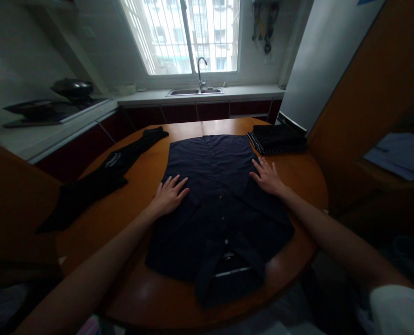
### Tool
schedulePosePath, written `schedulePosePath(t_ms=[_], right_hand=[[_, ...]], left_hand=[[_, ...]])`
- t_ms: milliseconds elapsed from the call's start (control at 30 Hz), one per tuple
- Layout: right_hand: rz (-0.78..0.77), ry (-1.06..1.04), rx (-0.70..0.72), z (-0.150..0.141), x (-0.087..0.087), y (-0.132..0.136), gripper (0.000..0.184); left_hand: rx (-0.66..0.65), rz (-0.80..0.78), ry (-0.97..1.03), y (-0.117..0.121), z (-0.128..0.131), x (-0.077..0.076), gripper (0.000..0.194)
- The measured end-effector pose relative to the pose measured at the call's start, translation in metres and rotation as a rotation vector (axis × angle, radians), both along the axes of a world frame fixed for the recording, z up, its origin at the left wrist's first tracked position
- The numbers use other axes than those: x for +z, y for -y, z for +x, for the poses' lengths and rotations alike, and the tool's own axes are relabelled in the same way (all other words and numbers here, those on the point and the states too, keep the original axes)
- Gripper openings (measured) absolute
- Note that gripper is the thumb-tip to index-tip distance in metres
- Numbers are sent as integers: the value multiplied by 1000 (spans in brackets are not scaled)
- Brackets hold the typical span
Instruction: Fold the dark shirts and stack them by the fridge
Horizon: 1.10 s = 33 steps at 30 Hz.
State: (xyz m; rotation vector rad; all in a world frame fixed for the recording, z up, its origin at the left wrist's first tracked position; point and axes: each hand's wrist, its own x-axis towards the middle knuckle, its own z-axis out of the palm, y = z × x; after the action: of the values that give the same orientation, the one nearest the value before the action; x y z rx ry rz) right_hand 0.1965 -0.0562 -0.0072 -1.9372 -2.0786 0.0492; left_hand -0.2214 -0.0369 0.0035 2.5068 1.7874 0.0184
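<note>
A dark navy button-up shirt (212,186) lies spread flat, its collar toward me and its hem toward the window. Small buttons run down its middle. My left hand (169,195) rests on the shirt's left side, fingers spread. On the opposite side, my right hand (267,177) lies flat at the shirt's edge, its fingers also apart. Neither hand grips the cloth. The shirt's sleeves are hard to make out against the dark fabric.
The shirt lies on a round wooden table (137,293). Dark garments (98,181) stretch along its left side, and folded dark clothes (278,138) are stacked at the back right. Beyond are a sink (184,92), a stove (63,111) with pans, and a tall pale panel (327,60).
</note>
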Motion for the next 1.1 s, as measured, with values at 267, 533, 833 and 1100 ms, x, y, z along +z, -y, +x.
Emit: schedulePosePath(t_ms=[267,533,833,1100], right_hand=[[162,-50,102,-19,-1,14,67],[92,-33,120,-27,-6,18,69],[-55,29,327,-44,0,36,74],[-95,50,331,-44,-2,35,75]], left_hand=[[-8,-22,17,4,2,3,68],[-91,142,71,32,23,19,67],[-185,-38,56,46,39,10,70],[-189,-36,69,46,38,11,70]])
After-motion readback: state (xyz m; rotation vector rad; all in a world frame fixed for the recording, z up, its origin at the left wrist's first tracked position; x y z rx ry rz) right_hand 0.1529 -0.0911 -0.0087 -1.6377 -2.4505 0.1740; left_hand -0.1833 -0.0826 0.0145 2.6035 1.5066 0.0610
